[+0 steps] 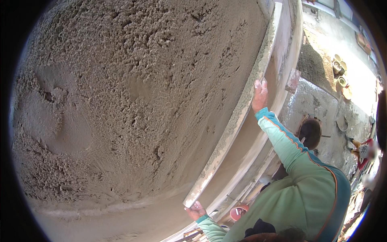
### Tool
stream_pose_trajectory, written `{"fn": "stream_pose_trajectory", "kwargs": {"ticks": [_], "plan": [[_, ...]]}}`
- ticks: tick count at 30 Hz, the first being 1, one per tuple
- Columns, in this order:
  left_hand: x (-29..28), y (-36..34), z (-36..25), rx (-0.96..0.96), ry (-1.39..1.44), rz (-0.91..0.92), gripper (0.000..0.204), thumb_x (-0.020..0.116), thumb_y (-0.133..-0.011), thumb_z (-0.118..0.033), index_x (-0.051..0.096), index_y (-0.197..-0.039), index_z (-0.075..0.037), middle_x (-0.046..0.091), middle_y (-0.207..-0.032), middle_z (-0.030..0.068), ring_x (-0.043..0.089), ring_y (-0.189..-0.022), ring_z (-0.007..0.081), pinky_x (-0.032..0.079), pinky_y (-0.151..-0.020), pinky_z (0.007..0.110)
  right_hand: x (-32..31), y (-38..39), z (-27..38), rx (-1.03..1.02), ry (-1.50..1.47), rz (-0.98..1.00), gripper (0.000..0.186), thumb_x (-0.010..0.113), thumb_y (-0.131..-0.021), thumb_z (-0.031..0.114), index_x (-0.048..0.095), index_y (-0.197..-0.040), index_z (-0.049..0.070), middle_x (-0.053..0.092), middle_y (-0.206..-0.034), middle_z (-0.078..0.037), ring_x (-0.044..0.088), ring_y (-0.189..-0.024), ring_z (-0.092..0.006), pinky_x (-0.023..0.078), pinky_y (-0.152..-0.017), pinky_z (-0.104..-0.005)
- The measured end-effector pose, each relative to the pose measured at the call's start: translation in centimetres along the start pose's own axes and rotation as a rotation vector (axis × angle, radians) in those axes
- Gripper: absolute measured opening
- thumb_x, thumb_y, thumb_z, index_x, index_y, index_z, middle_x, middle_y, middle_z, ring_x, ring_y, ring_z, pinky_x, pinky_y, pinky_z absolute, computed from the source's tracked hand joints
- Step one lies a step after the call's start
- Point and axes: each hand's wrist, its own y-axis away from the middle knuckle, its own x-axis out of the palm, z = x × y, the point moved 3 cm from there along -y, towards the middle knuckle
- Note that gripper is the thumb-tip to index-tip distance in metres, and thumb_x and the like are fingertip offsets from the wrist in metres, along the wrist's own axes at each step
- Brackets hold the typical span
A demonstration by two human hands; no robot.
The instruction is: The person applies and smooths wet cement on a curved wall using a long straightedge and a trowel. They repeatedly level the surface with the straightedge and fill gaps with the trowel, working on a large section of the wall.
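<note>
A long pale straightedge board (234, 125), crusted with mortar, lies diagonally along the rough, pitted grey plaster (141, 92). My right hand (260, 94) grips the board toward its upper part, fingers over its edge, beneath a green sleeve with teal and orange trim. My left hand (195, 210) holds the board's lower end from underneath, with some fingers partly hidden by it. Smoother, smeared patches show at the left and bottom of the plastered surface.
Pale ledges (294, 44) run right of the board. Below on sunlit ground are stacked round pans (340, 70), a dark wheelbarrow (310, 133) and another person (363, 153) in red. A red bucket (238, 211) sits near my left arm.
</note>
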Motion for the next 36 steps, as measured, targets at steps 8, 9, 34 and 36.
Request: {"fn": "stream_pose_trajectory", "kwargs": {"ticks": [8, 9, 34, 36], "plan": [[-14.8, -7.9, -8.1, 0.095, -0.179, -0.197, 0.039, 0.060, -0.097, -0.037, 0.053, -0.119, -0.006, 0.064, -0.115, 0.0089, 0.060, -0.098, 0.0222, 0.053, -0.086, 0.034, 0.2, 24.6, -6.5, 0.361, 0.155, 0.173, 0.060, 0.043, -0.103, 0.035, 0.036, -0.140, -0.013, 0.053, -0.128, -0.035, 0.051, -0.123, -0.0470, 0.038, -0.106, -0.0449], [-16.4, -9.0, -9.0, 0.063, -0.196, -0.255, 0.037, 0.061, -0.097, -0.036, 0.053, -0.118, -0.006, 0.064, -0.113, 0.0091, 0.060, -0.097, 0.0227, 0.053, -0.086, 0.034, 0.1, 27.4, -7.2, 0.370, 0.062, 0.180, 0.062, 0.043, -0.103, 0.035, 0.033, -0.141, -0.013, 0.051, -0.131, -0.036, 0.049, -0.125, -0.0471, 0.037, -0.106, -0.0450], [-2.0, -3.9, -2.8, -0.037, -0.064, -0.274, 0.040, 0.060, -0.098, -0.036, 0.052, -0.120, -0.003, 0.059, -0.114, 0.0144, 0.059, -0.103, 0.0261, 0.051, -0.094, 0.040, -1.1, 5.1, -3.0, 0.177, 0.046, 0.074, 0.062, 0.045, -0.103, 0.036, 0.040, -0.135, -0.017, 0.052, -0.128, -0.030, 0.049, -0.123, -0.0363, 0.033, -0.108, -0.0394], [2.6, -0.8, -1.1, -0.054, -0.042, -0.229, 0.041, 0.060, -0.098, -0.036, 0.051, -0.121, -0.003, 0.058, -0.115, 0.0146, 0.058, -0.103, 0.0265, 0.051, -0.095, 0.040, -0.9, -0.1, -1.5, 0.110, 0.033, -0.003, 0.060, 0.046, -0.103, 0.036, 0.044, -0.132, -0.016, 0.056, -0.120, -0.031, 0.053, -0.118, -0.0359, 0.037, -0.104, -0.0396]]}}
